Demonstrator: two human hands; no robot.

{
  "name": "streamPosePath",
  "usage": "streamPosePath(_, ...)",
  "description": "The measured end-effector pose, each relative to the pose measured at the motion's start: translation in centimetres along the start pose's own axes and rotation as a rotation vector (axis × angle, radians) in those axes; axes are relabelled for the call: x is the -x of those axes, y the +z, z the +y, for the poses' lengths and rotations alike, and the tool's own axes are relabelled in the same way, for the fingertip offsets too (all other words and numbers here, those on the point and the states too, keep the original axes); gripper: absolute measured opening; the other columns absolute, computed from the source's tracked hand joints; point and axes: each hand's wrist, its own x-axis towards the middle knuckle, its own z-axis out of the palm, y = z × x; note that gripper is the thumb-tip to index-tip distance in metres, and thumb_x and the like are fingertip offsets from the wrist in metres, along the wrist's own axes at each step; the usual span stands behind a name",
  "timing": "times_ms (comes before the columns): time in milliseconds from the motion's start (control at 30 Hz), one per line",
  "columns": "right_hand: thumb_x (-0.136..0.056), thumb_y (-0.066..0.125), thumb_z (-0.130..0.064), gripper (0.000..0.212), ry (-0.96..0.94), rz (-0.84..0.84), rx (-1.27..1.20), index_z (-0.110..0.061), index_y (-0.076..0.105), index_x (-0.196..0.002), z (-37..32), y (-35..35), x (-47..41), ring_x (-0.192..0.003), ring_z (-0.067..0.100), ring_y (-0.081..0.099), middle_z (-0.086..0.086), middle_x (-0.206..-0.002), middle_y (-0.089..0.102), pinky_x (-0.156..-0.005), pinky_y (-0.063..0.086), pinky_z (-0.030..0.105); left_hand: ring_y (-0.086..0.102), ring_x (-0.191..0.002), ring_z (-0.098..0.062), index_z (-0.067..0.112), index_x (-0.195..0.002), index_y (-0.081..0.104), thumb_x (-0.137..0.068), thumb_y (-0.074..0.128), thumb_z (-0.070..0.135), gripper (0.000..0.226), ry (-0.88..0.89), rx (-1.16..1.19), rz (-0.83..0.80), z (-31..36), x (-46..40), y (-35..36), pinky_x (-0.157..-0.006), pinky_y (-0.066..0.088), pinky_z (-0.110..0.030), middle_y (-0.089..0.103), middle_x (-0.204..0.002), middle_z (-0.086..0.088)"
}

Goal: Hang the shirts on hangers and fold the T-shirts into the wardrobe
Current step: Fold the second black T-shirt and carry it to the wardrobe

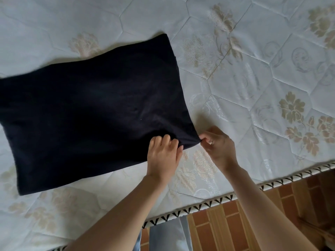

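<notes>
The dark T-shirt (87, 113) lay folded into a rough rectangle on the mattress (253, 73), its left side cut off by the frame edge; its fabric was too dark to make out seams, sleeves or a collar, and only a few faint creases showed near its right lower corner. The mattress itself ran out of view on the top, left and right, pale and quilted with beige flower patterns, and its piped edge (217, 199) crossed below the T-shirt. Beyond that edge lay a brick-patterned floor (244, 223) and a strip of pale blue cloth (168, 236), partly hidden by the forearms. Both arms reached in from the bottom toward the T-shirt's near right corner. The left hand (163, 154) rested on the T-shirt's lower edge, fingers curled and gripping the fabric. The right hand (217, 144), just beside it, pinched the corner tip between thumb and fingers, lifting it slightly off the mattress.
</notes>
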Motion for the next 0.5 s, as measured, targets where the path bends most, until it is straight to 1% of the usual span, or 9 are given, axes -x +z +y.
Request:
streamPosePath(67, -0.08, 0.071, 0.0, 0.017, -0.041, 0.044, 0.084, -0.016, 0.065, -0.076, -0.1, 0.4, 0.2, -0.057, 0.019, 0.051, -0.008, -0.083, 0.056, -0.051, 0.036, 0.021, 0.048, -0.067, -0.022, 0.015, -0.073, 0.059, -0.097, 0.047, 0.028, 0.029, -0.005, 0.052, 0.009, -0.1, -0.5, -0.2, -0.079, 0.046, -0.039, 0.051, -0.071, -0.001)
streamPosePath(133, -0.078, 0.068, 0.008, 0.023, -0.03, 0.082, 0.103, -0.014, 0.064, -0.075, -0.4, 0.9, 0.2, -0.056, 0.019, 0.05, -0.004, -0.085, 0.06, -0.048, 0.035, 0.02, 0.05, -0.068, -0.021, 0.015, -0.078, 0.061, -0.096, 0.048, 0.02, 0.024, 0.054, 0.107, 0.008, -0.5, -0.9, -0.5, -0.076, 0.047, -0.039, 0.054, -0.073, 0.0)
streamPosePath(200, -0.075, 0.064, 0.013, 0.029, 0.042, 0.134, 0.068, -0.015, 0.065, -0.072, -0.7, 1.1, 0.2, -0.055, 0.017, 0.049, -0.003, -0.086, 0.061, -0.047, 0.028, 0.016, 0.058, -0.081, -0.022, 0.012, -0.092, 0.065, -0.091, 0.051, 0.011, 0.013, 0.161, 0.16, 0.014, -0.8, -1.1, -0.8, -0.085, 0.048, -0.038, 0.06, -0.088, -0.002)
streamPosePath(233, -0.075, 0.061, 0.014, 0.03, 0.092, 0.169, 0.048, -0.015, 0.065, -0.071, -0.8, 1.1, 0.2, -0.055, 0.017, 0.049, -0.002, -0.086, 0.062, -0.047, 0.026, 0.015, 0.059, -0.091, -0.023, 0.01, -0.099, 0.065, -0.088, 0.054, 0.006, 0.017, 0.205, 0.172, 0.023, -0.8, -1.2, -0.9, -0.093, 0.048, -0.038, 0.062, -0.098, -0.005)
streamPosePath(300, -0.079, 0.056, 0.013, 0.029, 0.205, 0.252, 0.021, -0.015, 0.065, -0.077, -0.8, 1.1, 0.3, -0.057, 0.022, 0.053, 0.0, -0.088, 0.063, -0.047, 0.027, 0.018, 0.058, -0.111, -0.027, 0.003, -0.112, 0.065, -0.083, 0.058, -0.002, 0.03, 0.24, 0.173, 0.021, -0.5, -1.4, -0.6, -0.106, 0.042, -0.042, 0.061, -0.116, -0.012)
streamPosePath(333, -0.081, 0.053, 0.012, 0.028, 0.259, 0.29, 0.008, -0.013, 0.065, -0.081, -0.9, 1.1, 0.3, -0.058, 0.024, 0.054, 0.001, -0.089, 0.064, -0.048, 0.027, 0.02, 0.054, -0.122, -0.029, 0.001, -0.119, 0.063, -0.083, 0.061, -0.002, 0.036, 0.238, 0.157, -0.005, -0.2, -1.5, -0.2, -0.111, 0.039, -0.044, 0.058, -0.127, -0.016)
streamPosePath(400, -0.082, 0.048, 0.014, 0.028, 0.319, 0.34, -0.001, -0.01, 0.063, -0.089, -1.0, 1.1, 0.3, -0.06, 0.022, 0.051, 0.003, -0.088, 0.064, -0.047, 0.026, 0.018, 0.039, -0.139, -0.033, -0.001, -0.137, 0.051, -0.088, 0.062, 0.011, 0.051, 0.226, 0.09, -0.109, 0.3, -1.3, 0.7, -0.116, 0.032, -0.047, 0.042, -0.147, -0.022)
streamPosePath(467, -0.084, 0.047, 0.015, 0.028, 0.32, 0.361, -0.001, -0.008, 0.062, -0.091, -1.3, 1.1, 0.3, -0.061, 0.018, 0.046, 0.003, -0.087, 0.064, -0.047, 0.025, 0.014, 0.023, -0.147, -0.035, 0.003, -0.148, 0.037, -0.095, 0.053, 0.026, 0.06, 0.234, 0.035, -0.185, 0.5, -0.9, 1.5, -0.117, 0.026, -0.05, 0.025, -0.157, -0.024)
streamPosePath(500, -0.085, 0.047, 0.014, 0.027, 0.323, 0.361, -0.005, -0.008, 0.062, -0.092, -1.4, 1.1, 0.3, -0.062, 0.017, 0.046, 0.003, -0.088, 0.064, -0.047, 0.025, 0.014, 0.018, -0.148, -0.036, 0.007, -0.15, 0.034, -0.097, 0.048, 0.031, 0.06, 0.244, 0.024, -0.201, 0.6, -0.7, 1.8, -0.118, 0.024, -0.051, 0.02, -0.158, -0.025)
